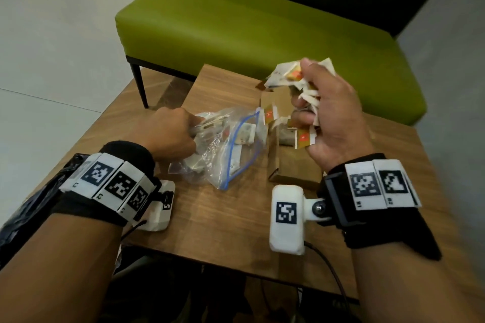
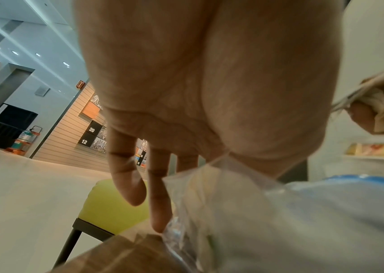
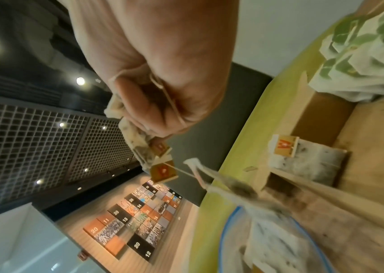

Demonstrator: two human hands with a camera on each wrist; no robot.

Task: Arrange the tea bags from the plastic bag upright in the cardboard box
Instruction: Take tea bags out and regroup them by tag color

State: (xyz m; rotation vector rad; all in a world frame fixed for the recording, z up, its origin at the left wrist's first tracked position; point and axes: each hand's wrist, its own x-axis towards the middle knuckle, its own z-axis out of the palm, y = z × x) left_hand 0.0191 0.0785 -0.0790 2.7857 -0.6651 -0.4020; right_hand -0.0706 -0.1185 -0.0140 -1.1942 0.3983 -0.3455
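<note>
While the right hand (image 1: 328,118) clenches a loose bunch of tea bags (image 1: 294,78) above the box (image 1: 294,165), several tags and strings dangle free, so some could slip out or snag one another as they go down. One tea bag already lies flat at the box, and more dropped in a clump would likely land flat too, not upright. To the left, the left hand (image 1: 170,136) grips the bag (image 1: 231,149) on the table (image 1: 223,231); its mouth gapes toward the box, and a tug might spill what remains inside.
</note>
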